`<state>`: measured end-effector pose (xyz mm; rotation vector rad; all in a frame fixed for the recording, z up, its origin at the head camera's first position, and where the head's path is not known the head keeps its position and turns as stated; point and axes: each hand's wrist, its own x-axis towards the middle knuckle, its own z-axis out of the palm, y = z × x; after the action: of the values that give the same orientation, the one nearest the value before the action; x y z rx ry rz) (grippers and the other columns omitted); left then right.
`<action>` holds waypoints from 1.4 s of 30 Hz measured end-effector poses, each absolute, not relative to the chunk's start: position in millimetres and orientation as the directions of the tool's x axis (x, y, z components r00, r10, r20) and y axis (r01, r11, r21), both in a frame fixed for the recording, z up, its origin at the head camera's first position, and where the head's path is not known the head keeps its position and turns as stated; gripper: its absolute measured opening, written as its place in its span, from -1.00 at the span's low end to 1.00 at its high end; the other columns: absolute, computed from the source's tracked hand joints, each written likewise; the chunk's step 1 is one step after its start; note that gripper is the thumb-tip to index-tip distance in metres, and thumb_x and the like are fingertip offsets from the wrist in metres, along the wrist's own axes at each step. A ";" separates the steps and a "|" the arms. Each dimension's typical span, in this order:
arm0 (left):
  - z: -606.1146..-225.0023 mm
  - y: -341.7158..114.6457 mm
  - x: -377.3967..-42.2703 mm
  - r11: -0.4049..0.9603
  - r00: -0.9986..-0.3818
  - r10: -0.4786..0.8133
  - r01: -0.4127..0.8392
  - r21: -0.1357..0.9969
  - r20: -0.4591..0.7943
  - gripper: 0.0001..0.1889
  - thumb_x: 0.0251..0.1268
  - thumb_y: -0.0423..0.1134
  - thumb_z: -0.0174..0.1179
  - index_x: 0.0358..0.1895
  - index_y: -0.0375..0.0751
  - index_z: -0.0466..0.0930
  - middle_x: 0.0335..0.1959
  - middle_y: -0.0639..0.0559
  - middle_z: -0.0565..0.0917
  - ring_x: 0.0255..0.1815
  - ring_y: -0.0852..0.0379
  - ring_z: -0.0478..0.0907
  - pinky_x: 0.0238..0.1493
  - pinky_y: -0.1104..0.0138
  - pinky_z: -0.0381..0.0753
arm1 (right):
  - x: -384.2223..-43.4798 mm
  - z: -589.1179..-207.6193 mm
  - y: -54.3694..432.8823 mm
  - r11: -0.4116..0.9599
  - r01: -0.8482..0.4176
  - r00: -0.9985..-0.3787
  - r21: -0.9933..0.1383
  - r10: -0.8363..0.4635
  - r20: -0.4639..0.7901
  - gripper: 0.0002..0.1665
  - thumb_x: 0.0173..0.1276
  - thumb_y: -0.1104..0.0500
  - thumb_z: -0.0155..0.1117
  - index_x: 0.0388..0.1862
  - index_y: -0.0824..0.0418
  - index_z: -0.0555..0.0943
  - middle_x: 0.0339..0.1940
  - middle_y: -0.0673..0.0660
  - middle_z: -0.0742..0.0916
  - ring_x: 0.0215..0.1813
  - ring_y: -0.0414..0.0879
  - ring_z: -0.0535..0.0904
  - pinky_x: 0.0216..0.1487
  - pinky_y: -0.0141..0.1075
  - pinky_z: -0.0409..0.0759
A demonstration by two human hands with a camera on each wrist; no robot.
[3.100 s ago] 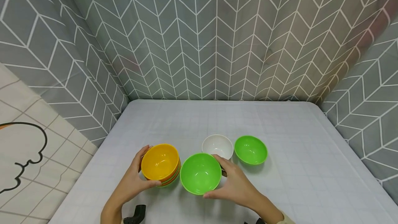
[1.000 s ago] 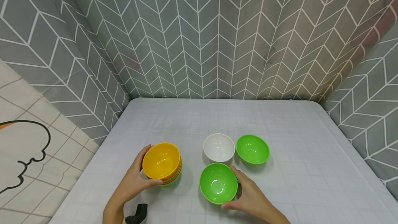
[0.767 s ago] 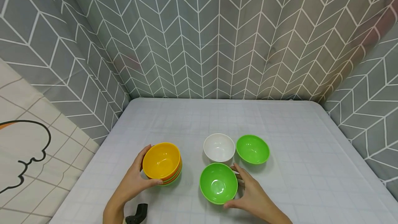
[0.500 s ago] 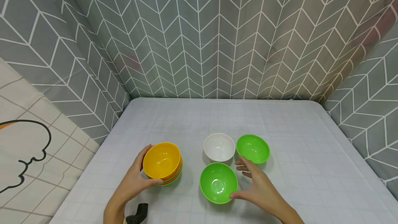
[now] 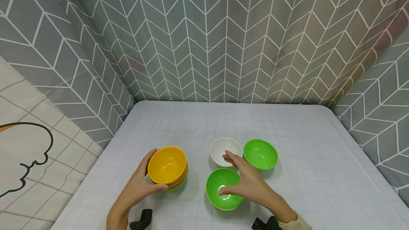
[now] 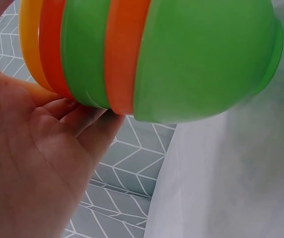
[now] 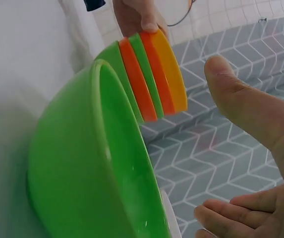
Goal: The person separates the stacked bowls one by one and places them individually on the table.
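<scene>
Within the left grip (image 5: 137, 185): stacked bowls (image 5: 167, 166), pinched seemingly for steadiness.
Below the spread right grip (image 5: 250, 184), a green bowl (image 5: 219, 179) sits untouched.

L fingers (image 5: 145, 160) hold bowl stk (image 5: 167, 166).

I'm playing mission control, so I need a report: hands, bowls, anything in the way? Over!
Left hand grips bowl stack, yellow on top. Right hand holds nothing, over near green bowl. Possible crowding: white bowl and far green bowl close behind.
</scene>
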<state>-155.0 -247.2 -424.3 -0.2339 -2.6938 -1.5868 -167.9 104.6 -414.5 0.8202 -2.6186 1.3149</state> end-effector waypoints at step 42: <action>-432.0 -248.3 -153.1 0.463 -0.976 0.149 0.209 0.861 0.157 0.17 -0.20 -0.18 0.60 0.52 -0.09 -0.01 0.47 -0.17 0.17 0.41 -0.24 0.16 0.28 -0.33 0.07 | -205.9 -390.5 -9.1 0.469 -0.564 -0.727 -0.680 -0.672 0.141 0.29 -0.05 -0.24 0.55 0.51 0.26 0.13 0.44 0.14 0.36 0.40 -0.07 0.32 0.31 -0.20 0.37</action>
<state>-153.1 -248.3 -432.0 -0.3232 -2.6359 -1.5646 -205.9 -9.1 -390.5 1.1934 -2.8150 1.2099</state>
